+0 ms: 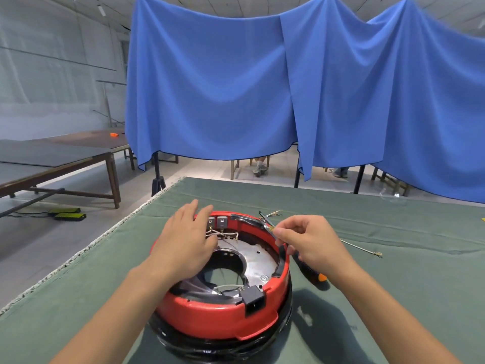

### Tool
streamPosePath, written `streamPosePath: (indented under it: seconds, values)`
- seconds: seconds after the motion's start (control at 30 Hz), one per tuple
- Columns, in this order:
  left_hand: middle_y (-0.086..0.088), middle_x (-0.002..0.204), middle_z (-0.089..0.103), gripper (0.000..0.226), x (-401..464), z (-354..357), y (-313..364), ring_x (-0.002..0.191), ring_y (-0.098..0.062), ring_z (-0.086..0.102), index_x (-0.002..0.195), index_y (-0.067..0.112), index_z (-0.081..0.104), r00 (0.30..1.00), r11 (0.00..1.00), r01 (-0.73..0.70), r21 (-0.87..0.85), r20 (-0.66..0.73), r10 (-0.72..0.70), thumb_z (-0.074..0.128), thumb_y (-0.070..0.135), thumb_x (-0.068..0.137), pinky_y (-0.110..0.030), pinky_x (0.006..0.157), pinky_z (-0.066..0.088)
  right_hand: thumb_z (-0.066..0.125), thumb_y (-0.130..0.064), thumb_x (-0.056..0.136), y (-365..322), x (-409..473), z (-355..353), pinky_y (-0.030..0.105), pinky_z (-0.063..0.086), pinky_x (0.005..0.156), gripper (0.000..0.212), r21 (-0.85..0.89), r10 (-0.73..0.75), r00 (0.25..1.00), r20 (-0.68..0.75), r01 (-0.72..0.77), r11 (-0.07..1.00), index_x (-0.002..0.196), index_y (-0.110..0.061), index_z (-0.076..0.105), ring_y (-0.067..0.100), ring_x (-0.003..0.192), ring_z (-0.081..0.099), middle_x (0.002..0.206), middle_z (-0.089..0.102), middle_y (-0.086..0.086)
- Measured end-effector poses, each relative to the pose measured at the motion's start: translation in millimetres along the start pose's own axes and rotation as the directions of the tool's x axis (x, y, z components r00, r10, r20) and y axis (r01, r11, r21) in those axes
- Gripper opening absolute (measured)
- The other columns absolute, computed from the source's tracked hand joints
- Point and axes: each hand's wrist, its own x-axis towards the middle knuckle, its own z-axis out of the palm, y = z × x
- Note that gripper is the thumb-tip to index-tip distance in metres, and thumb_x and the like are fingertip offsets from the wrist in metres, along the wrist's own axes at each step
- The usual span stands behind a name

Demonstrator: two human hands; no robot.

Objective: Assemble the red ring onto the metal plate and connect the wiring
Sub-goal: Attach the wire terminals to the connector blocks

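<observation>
The right hand pinches a screwdriver at the 2 o'clock rim of the one red ring, while the left hand, fingers straight and apart, rests on the rim at 10 o'clock beside two grey terminals. The ring sits around the metal plate on the green bench; white wires cross inside, one loose wire lies at 3 o'clock, and no writing is readable.

Left hand: left rim of the red ring and part of the wiring are covered by it.
Right hand: middle of the screwdriver is hidden in its fingers; grip is unclear.
Metal plate: only partly seen inside the ring.
Desk: cut off by the lower edge.
Seated persons: hidden above the feet by the blue cloth.
</observation>
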Motion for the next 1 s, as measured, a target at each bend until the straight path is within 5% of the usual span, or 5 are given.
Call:
streamPosePath:
  seconds: [0.23, 0.3, 0.53, 0.8, 1.0]
  values:
    - [-0.016, 0.158, 0.013, 0.069, -9.0, -3.5, -2.1, 0.143, -0.029, 0.013, 0.150, 0.025, 0.016, 0.985, 0.943, -0.049, 0.329, 0.171, -0.008, 0.039, 0.048, 0.090, -0.041, 0.113, 0.015, 0.066, -0.008, 0.088, -1.1, 2.8, 8.4, 0.011, 0.043, 0.050, 0.018, -0.038, -0.035, 0.996, 0.082, 0.038, 0.999, 0.072, -0.017, 0.069, -0.001, 0.048, 0.053, 0.056, 0.067, -0.007]
    - [-0.014, 0.149, 0.030, 0.068, -11.2, -9.2, -2.9, 0.134, -0.031, 0.024, 0.146, 0.028, 0.022, 0.987, 0.927, -0.050, 0.372, 0.161, -0.011, 0.039, 0.053, 0.086, -0.041, 0.107, 0.021, 0.065, -0.008, 0.088, -1.7, 2.9, 8.7, 0.013, 0.045, 0.052, 0.018, -0.065, -0.035, 0.994, 0.100, 0.042, 0.997, 0.073, -0.016, 0.069, 0.001, 0.048, 0.053, 0.056, 0.067, -0.007]
    - [-0.007, 0.122, 0.045, 0.044, -8.0, -11.3, -5.4, 0.117, -0.027, 0.040, 0.130, 0.023, 0.045, 0.997, 0.970, 0.078, 0.231, -0.027, -0.074, 0.037, 0.048, 0.095, -0.038, 0.094, 0.035, 0.066, -0.010, 0.088, -19.2, -3.0, 9.4, 0.017, 0.042, 0.042, 0.017, -0.005, 0.045, 0.998, 0.049, -0.044, 0.999, 0.071, -0.012, 0.069, 0.007, 0.046, 0.055, 0.056, 0.068, -0.003]
    - [-0.007, 0.117, 0.053, 0.031, -11.9, -3.4, -11.1, 0.112, -0.027, 0.051, 0.121, 0.020, 0.054, 0.995, 0.994, 0.089, -0.065, -0.029, -0.091, 0.039, 0.033, 0.097, -0.040, 0.089, 0.045, 0.063, -0.011, 0.091, -56.5, 2.7, 40.3, 0.019, 0.043, 0.040, 0.012, -0.026, 0.239, 0.940, 0.245, -0.240, 0.970, 0.082, -0.007, 0.068, 0.010, 0.048, 0.063, 0.059, 0.069, -0.001]
    - [-0.007, 0.116, 0.063, 0.026, -13.0, -2.9, -10.4, 0.103, -0.031, 0.057, 0.119, 0.022, 0.053, 0.996, 0.994, 0.076, -0.073, -0.030, -0.078, 0.039, 0.029, 0.098, -0.037, 0.078, 0.042, 0.068, -0.022, 0.086, -63.5, 17.1, 62.5, 0.035, 0.055, 0.074, 0.015, -0.372, 0.283, 0.939, 0.194, -0.197, 0.907, 0.084, -0.009, 0.074, 0.020, 0.081, 0.063, 0.098, 0.071, 0.015]
